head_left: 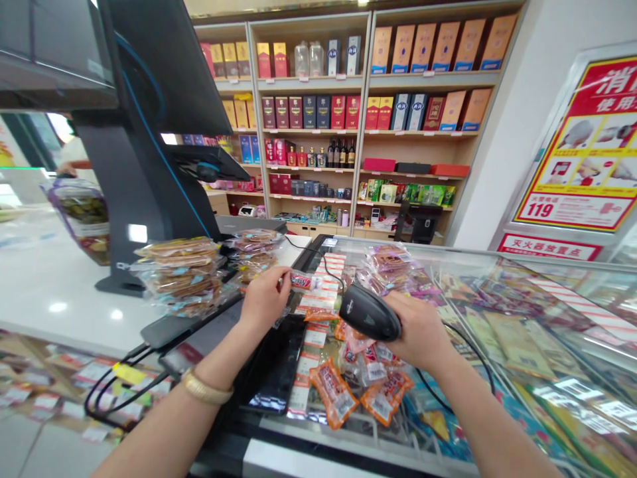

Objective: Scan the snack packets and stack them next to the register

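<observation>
Black scanner [371, 317]: my right hand [417, 330] wraps it, nose leftward, long axis crosswise; my left hand [265, 299] pinches a packet [301, 282].

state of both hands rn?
Left hand: closed, pinching a small red-labelled packet.
Right hand: closed around the black handheld scanner.

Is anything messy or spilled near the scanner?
I see no spill. The orange packets look messy near the scanner: they lie at different angles, some overlapping, while the brown snacks are stacked.
</observation>
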`<control>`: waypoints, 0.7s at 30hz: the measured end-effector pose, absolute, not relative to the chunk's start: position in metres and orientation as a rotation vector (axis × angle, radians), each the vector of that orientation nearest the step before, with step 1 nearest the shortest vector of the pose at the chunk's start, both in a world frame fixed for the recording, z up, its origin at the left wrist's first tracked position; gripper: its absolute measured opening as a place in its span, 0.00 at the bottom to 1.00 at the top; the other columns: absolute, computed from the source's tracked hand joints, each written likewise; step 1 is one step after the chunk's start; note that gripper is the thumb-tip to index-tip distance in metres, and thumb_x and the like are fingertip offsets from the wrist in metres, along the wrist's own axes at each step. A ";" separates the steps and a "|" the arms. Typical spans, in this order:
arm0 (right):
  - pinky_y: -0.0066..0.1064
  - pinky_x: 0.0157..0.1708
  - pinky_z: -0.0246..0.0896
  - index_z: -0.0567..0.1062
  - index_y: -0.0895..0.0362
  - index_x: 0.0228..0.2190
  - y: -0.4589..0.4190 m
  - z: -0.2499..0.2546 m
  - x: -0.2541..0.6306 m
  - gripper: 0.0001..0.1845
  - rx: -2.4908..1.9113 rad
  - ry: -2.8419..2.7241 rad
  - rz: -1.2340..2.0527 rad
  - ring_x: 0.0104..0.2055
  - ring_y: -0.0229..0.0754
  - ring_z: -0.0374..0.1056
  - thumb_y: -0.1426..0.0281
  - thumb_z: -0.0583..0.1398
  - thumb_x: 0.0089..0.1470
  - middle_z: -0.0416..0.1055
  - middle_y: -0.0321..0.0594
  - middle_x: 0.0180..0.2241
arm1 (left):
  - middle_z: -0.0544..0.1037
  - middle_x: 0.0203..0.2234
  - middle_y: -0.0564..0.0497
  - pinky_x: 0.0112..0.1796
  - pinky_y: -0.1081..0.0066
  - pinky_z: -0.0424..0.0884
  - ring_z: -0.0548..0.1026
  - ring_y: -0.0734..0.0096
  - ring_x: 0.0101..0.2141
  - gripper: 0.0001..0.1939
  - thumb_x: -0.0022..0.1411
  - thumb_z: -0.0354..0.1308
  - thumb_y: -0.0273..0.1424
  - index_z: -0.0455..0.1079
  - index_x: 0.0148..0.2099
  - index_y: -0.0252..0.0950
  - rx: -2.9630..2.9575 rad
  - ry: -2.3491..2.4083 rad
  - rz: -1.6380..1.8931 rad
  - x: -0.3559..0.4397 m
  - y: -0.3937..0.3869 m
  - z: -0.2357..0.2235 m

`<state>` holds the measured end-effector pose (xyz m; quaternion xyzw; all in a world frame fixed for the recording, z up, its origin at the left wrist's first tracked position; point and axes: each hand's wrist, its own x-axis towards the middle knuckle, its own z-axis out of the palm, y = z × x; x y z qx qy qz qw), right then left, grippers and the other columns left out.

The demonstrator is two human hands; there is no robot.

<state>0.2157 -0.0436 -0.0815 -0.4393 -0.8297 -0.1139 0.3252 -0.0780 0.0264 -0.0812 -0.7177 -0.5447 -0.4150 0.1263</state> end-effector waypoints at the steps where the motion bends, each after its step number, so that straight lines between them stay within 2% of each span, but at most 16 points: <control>1: 0.28 0.29 0.50 0.71 0.55 0.29 -0.044 -0.081 0.216 0.05 -1.156 -2.175 -0.294 0.29 0.39 0.64 0.69 0.60 0.45 0.67 0.37 0.27 | 0.81 0.33 0.46 0.39 0.70 0.71 0.77 0.66 0.31 0.14 0.64 0.48 0.32 0.75 0.41 0.35 -2.102 -1.543 -1.241 -0.075 0.025 -0.083; 12: 0.28 0.28 0.50 0.70 0.54 0.28 -0.042 -0.084 0.217 0.05 -1.183 -2.184 -0.282 0.29 0.39 0.65 0.68 0.60 0.46 0.68 0.37 0.26 | 0.81 0.32 0.47 0.39 0.72 0.71 0.76 0.69 0.30 0.14 0.63 0.48 0.32 0.75 0.39 0.36 -2.171 -1.498 -1.399 -0.065 0.017 -0.087; 17: 0.28 0.27 0.52 0.69 0.55 0.28 -0.038 -0.087 0.222 0.07 -1.138 -2.087 -0.390 0.27 0.39 0.65 0.65 0.60 0.48 0.68 0.37 0.26 | 0.81 0.28 0.49 0.33 0.71 0.70 0.77 0.68 0.28 0.14 0.62 0.49 0.32 0.77 0.39 0.36 -2.374 -1.727 -1.341 -0.054 0.016 -0.092; 19: 0.28 0.27 0.53 0.69 0.54 0.28 -0.038 -0.087 0.225 0.06 -1.096 -2.092 -0.416 0.28 0.39 0.65 0.65 0.59 0.48 0.68 0.37 0.26 | 0.82 0.30 0.48 0.33 0.71 0.71 0.78 0.66 0.29 0.15 0.62 0.50 0.32 0.77 0.41 0.36 -2.565 -1.760 -1.248 -0.047 0.016 -0.097; 21: 0.27 0.27 0.53 0.69 0.54 0.29 -0.037 -0.087 0.225 0.04 -1.069 -2.097 -0.419 0.28 0.39 0.66 0.67 0.58 0.48 0.69 0.37 0.26 | 0.83 0.37 0.47 0.37 0.70 0.72 0.79 0.66 0.33 0.17 0.61 0.50 0.30 0.77 0.46 0.36 -2.684 -1.715 -1.183 -0.045 0.017 -0.099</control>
